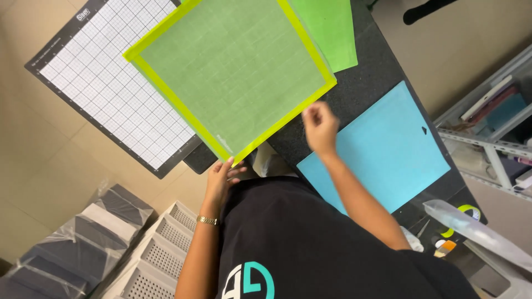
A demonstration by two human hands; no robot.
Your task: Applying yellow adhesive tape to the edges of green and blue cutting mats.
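Observation:
A square green cutting mat [233, 72] with a bright yellow-green border lies across a dark speckled table [368, 83]. My left hand [221, 178] pinches its near corner. My right hand [320, 126] hovers at the mat's right edge, fingers loosely curled, holding nothing that I can see. Under the mat's left side sits a white gridded mat [105, 83] with a black border, which overhangs the table. A light blue mat [388, 149] lies flat just right of my right hand.
A green sheet [332, 30] lies past the green mat's far edge. A rolled clear plastic sheet [476, 230] and small tools rest at the table's right end. Metal shelving [493, 133] stands to the right. Perforated white trays [160, 249] and wrapped grey blocks [83, 238] sit on the floor.

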